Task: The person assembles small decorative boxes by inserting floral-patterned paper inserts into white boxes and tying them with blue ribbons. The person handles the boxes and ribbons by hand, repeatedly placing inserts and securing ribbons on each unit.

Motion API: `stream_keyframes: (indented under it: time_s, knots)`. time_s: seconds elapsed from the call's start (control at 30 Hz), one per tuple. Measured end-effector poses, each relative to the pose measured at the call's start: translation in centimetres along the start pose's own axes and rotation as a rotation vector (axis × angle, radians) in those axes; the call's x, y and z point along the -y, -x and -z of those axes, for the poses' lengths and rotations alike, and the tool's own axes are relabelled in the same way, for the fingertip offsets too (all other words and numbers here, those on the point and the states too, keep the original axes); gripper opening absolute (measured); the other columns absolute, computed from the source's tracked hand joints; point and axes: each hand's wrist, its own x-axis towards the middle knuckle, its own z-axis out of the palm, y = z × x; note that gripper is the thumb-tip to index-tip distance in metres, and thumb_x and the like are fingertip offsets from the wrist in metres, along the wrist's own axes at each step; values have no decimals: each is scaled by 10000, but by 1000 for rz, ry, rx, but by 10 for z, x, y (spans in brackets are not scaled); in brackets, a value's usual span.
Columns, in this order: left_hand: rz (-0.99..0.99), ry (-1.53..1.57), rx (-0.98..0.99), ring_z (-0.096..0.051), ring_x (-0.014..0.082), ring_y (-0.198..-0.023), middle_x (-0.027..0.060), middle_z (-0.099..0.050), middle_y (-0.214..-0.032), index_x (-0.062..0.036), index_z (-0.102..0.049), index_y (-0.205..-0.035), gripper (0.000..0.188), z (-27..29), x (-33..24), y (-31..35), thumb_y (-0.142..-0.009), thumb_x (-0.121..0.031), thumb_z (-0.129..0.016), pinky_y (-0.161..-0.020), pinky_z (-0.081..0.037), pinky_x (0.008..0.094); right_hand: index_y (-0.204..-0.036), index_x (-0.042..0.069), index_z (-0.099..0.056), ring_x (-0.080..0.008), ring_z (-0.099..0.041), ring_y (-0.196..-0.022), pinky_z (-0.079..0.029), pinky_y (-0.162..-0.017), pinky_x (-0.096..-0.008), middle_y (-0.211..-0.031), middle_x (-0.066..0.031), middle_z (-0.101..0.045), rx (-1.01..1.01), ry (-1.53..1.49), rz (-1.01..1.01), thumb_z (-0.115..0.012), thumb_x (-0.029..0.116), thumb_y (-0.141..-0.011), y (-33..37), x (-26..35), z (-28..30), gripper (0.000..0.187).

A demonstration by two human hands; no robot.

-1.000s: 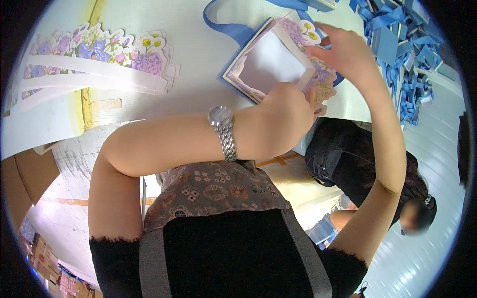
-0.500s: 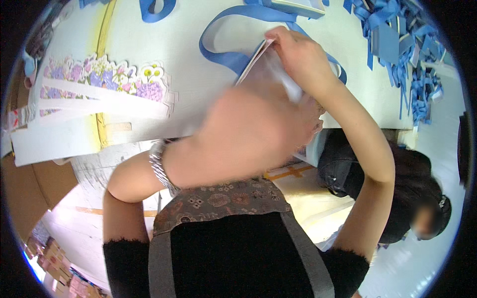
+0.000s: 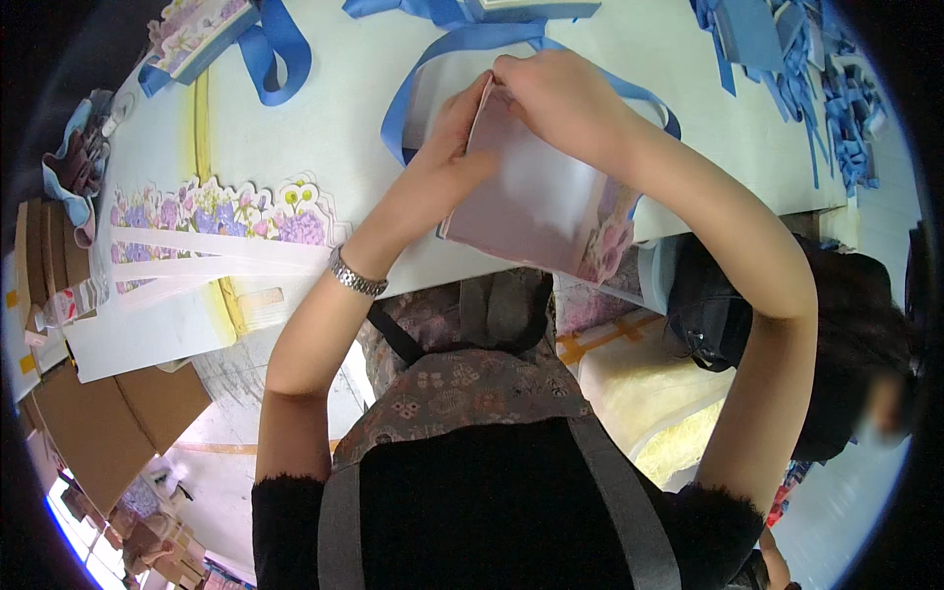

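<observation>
A shallow, pale-lined box [image 3: 541, 211] is tilted up in front of me over the table's near edge. Floral cut-out trim runs along its right side. My left hand [image 3: 442, 177] grips its left side, fingers behind and thumb over the inside. At the far corner, my right hand [image 3: 565, 103] has its fingers closed on the rim; its fingertips are partly hidden. A blue ribbon [image 3: 403, 103] loops behind the box and both hands. Left of my left hand lie several white strips with purple flower cut-out edges [image 3: 221, 221].
A flower-topped blue box [image 3: 211, 44] with ribbon lies far left. Another blue-edged box [image 3: 531, 10] is at the back. Blue ribboned pieces [image 3: 787, 64] pile up far right. A person in black [image 3: 836, 334] is close on my right. Cardboard [image 3: 123, 413] stands lower left.
My left hand, blurred across the front of the box before, now holds its left side. The box's inside has turned into view. The whole view has shifted, showing more of the far-left box.
</observation>
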Motion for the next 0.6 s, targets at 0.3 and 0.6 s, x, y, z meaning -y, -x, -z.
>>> stream_keyframes:
  time_s: [0.3,0.6]
  knots:
    - [22,-363,-252,-443,308,-1070,199,-417,-1162,-43,-355,-1353,673,-9,-12,10,-751,-208,-609,-908,-407,352,-766,37,-660,-310,-608,-744,-495,-704,-382,-816,-153,-639,362,83,-86,-599,249,-840,33,44,74,233]
    - [-159,-551,-412,-407,401,-1117,261,-403,-1180,43,-421,-1221,597,-16,7,14,-705,-186,-616,-962,-372,414,-1214,13,-547,-361,-536,-1107,-390,-999,-402,-1084,-217,-615,-129,102,36,-631,75,-781,62,22,53,445]
